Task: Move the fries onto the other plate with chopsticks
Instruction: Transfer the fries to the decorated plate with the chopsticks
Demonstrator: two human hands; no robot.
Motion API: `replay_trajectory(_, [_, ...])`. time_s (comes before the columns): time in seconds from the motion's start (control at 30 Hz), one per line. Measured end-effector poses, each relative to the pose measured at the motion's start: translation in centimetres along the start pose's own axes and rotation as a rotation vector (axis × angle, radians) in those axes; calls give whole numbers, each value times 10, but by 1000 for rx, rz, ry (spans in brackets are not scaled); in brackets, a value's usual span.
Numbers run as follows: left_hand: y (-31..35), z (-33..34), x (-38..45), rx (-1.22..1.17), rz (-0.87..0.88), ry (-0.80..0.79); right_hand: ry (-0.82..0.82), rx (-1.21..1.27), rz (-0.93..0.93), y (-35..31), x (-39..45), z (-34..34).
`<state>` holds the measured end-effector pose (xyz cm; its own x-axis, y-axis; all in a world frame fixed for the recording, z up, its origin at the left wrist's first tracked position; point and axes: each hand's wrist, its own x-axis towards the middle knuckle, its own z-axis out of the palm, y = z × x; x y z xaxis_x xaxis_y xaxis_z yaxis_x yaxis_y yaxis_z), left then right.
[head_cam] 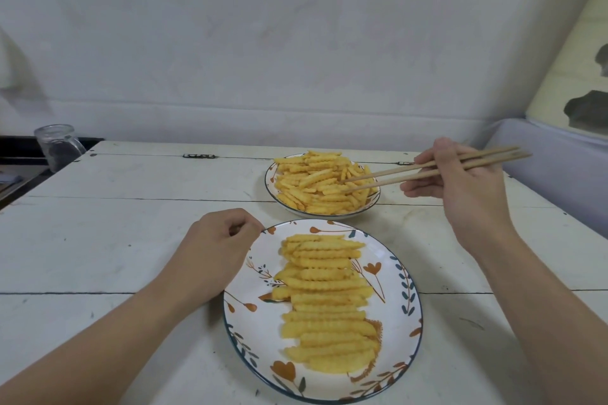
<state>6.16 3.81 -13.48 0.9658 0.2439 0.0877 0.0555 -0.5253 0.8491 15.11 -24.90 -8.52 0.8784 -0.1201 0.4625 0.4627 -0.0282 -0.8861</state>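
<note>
A far plate [271, 189] holds a loose heap of crinkle-cut fries [316, 182]. My right hand [460, 184] grips a pair of wooden chopsticks [411, 171], whose tips reach into the right side of that heap. Closer to me, a flower-patterned plate [394, 276] carries fries [325, 302] laid crosswise in a neat stack. My left hand [218, 240] rests on the table at this plate's upper-left rim, with curled fingers touching or pinching the edge.
The white wooden table [131, 223] has plank seams and a metal hinge [198, 156] near the back. A glass jar [57, 146] stands off the table's far left corner. A white wall rises behind, and a pale ledge [552, 158] runs along the right.
</note>
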Motion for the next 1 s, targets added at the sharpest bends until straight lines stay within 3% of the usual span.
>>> replay_trajectory(0.83, [0, 1, 1, 11, -7, 11, 43, 56, 27, 4, 14, 14])
replay_trajectory(1.0, [0, 1, 0, 9, -11, 10, -93, 121, 74, -20, 1, 2])
